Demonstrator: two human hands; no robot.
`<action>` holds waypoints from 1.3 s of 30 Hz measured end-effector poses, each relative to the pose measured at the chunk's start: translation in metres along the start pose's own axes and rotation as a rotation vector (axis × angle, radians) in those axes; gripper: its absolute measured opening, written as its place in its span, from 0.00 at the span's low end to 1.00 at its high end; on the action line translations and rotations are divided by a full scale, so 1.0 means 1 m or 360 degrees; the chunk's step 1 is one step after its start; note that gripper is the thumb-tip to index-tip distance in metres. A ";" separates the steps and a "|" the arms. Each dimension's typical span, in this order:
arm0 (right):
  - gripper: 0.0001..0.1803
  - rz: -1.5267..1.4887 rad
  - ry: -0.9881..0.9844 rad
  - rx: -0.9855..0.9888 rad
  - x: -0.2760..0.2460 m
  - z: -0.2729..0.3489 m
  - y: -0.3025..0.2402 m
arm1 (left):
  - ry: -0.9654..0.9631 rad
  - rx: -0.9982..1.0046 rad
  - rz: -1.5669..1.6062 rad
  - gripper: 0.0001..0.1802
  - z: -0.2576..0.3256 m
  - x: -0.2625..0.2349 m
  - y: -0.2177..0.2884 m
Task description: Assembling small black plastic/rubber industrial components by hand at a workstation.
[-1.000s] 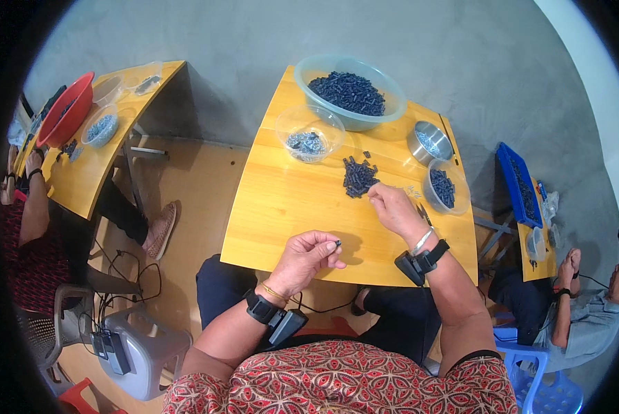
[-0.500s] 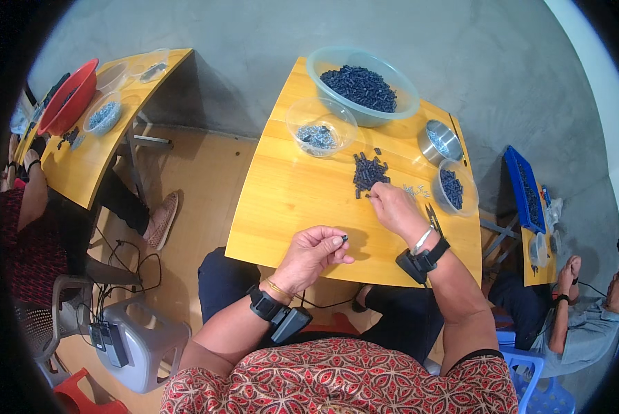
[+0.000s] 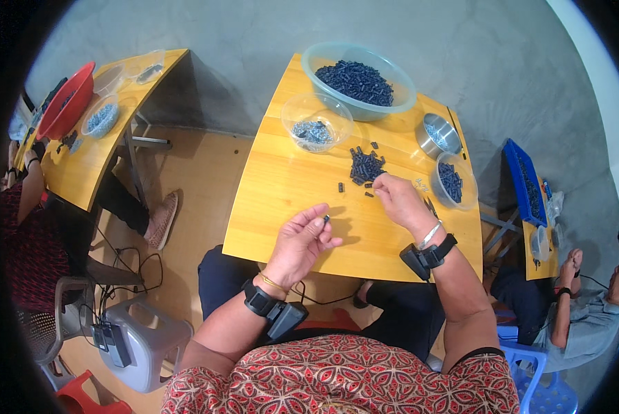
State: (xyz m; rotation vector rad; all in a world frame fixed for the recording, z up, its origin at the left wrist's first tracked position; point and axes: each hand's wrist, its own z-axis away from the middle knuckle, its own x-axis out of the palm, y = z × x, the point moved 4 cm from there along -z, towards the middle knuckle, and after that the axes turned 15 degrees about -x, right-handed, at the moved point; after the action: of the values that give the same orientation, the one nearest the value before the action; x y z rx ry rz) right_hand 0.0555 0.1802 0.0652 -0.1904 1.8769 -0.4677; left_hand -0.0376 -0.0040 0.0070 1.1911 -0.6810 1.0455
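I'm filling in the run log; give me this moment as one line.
left hand: pinches small dark part | right hand: fingertips at dark parts pile | wooden table | big bowl full

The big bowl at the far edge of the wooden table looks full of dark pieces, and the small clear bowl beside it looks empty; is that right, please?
Not quite. The big bowl at the far edge of the table does hold dark pieces, but the small clear bowl beside it is not empty: the head view shows pale bluish-grey pieces lying in it.
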 end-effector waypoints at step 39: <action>0.03 -0.2323 0.0783 0.0195 -0.013 0.092 -0.113 | -0.0155 0.0041 -0.0346 0.10 0.044 0.048 -0.011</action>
State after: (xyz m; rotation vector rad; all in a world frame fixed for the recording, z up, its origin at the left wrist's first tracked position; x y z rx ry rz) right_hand 0.1347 0.0615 0.0965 -1.5029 1.8688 -1.7029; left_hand -0.0047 -0.0324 0.0568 1.3134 -0.5998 0.8210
